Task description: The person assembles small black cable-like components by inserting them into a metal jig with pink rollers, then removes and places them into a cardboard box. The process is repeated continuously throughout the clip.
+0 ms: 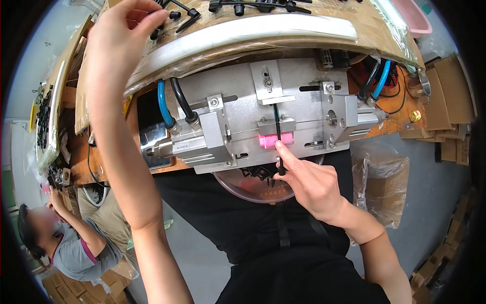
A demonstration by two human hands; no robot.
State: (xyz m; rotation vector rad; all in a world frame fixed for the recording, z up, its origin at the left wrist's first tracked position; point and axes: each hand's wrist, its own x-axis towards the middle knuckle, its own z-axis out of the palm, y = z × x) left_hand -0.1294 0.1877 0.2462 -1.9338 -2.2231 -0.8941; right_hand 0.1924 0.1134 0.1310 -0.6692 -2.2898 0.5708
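My right hand (316, 187) grips the lower end of a slim black rod-shaped part (277, 117) between thumb and fingers. Its index fingertip presses at the pink block (268, 141), which sits at the front of a metal fixture (243, 101). The rod lies across the pink block and the small grey block (262, 125) behind it, its far end at the upper bracket (267, 83). My left hand (129, 25) is raised at the upper left with fingers curled beside loose black plastic parts (190, 19). Whatever its fingertips hold is hidden.
Pneumatic cylinders (202, 147) with blue and black hoses (164, 104) flank the fixture. Beneath its front edge, a clear bowl (230, 187) with black parts rests at my lap. A cardboard-covered shelf (374, 38) stands behind. Another person (81, 243) works at the left.
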